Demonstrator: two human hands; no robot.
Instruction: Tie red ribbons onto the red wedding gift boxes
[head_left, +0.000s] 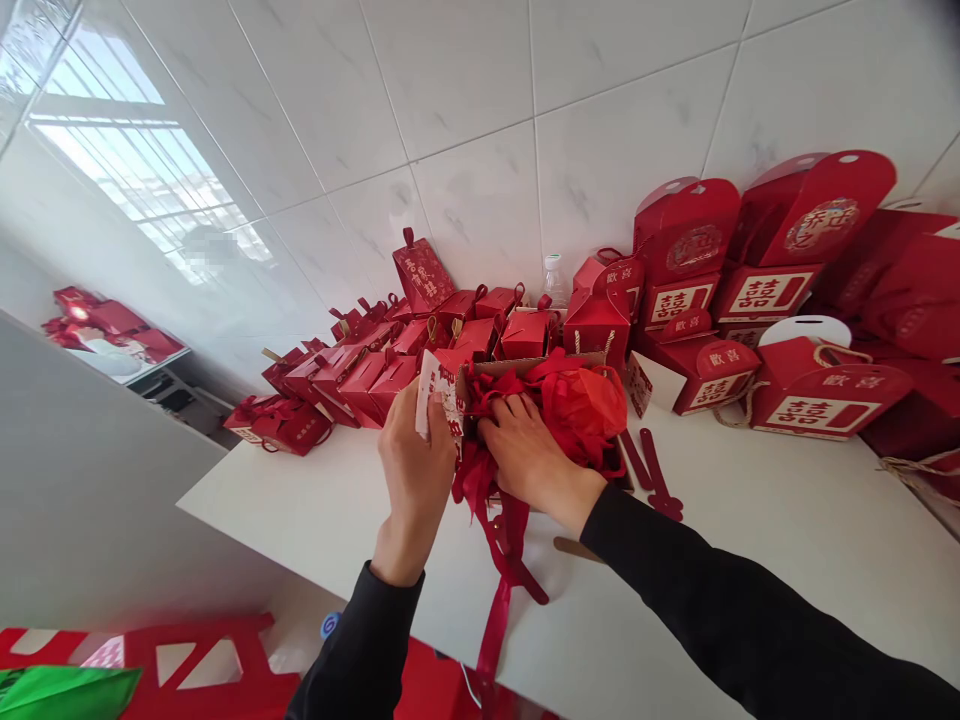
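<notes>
My left hand (pixel 415 460) is closed on a white-and-red printed cardboard flap (pixel 444 400), at the left side of an open cardboard box (pixel 514 366). Inside the box is a heap of red ribbons (pixel 555 400), with a sheer red bundle (pixel 596 402) on top at the right. My right hand (pixel 525 455) reaches into the ribbons with its fingers curled, and the ribbons hide the fingertips. Several ribbon strands (pixel 501 560) hang over the near side of the box and trail past the table's front edge.
Rows of small red gift boxes (pixel 367 380) stand behind on the white table (pixel 300 510), with larger red boxes (pixel 817 400) on the right. A clear bottle (pixel 553 282) is near the tiled wall (pixel 480 210). Red strips (pixel 656 478) lie right of the carton.
</notes>
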